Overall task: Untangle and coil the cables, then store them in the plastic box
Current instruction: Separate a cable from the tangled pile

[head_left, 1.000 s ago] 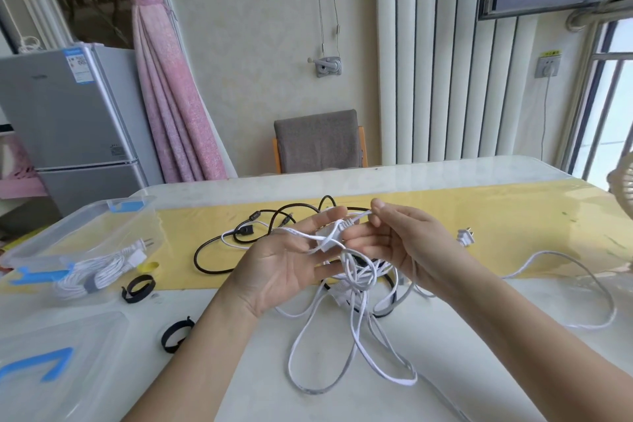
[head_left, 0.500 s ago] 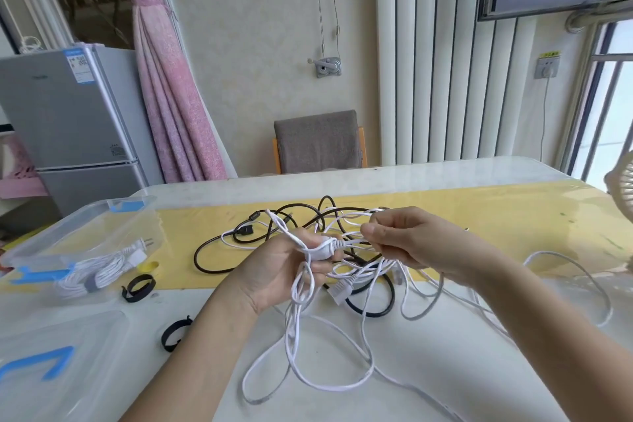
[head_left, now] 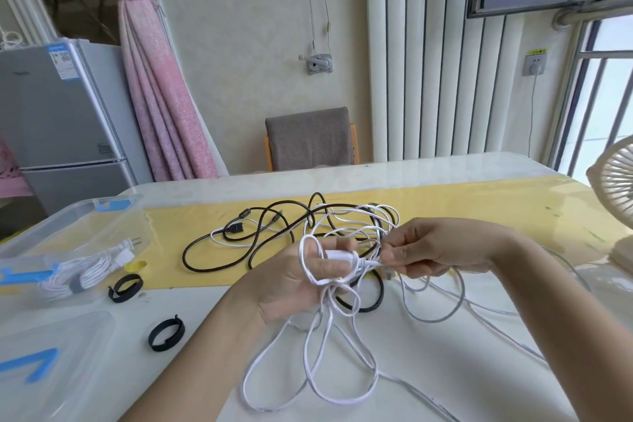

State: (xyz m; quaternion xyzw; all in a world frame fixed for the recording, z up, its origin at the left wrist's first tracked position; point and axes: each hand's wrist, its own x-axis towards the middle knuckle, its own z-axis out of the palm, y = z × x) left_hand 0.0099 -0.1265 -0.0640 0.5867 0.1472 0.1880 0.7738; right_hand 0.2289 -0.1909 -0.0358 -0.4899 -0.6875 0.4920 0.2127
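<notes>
Left hand [head_left: 294, 281] gripped the tangled white cable [head_left: 339, 254] with curled fingers, loops hanging toward 6 o'clock, while the right hand [head_left: 438, 250] pinched a strand at 3 o'clock. The plastic box [head_left: 68, 229] lay at 9 o'clock, with one coiled cable [head_left: 78, 272] inside.

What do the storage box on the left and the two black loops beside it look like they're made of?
The plastic box looks like clear, glossy hard plastic: the coiled white cable inside shows through its wall. The farther black loop and the nearer black loop look like flat, matte fabric bands, possibly hook-and-loop straps; the weave is too small to tell.
</notes>
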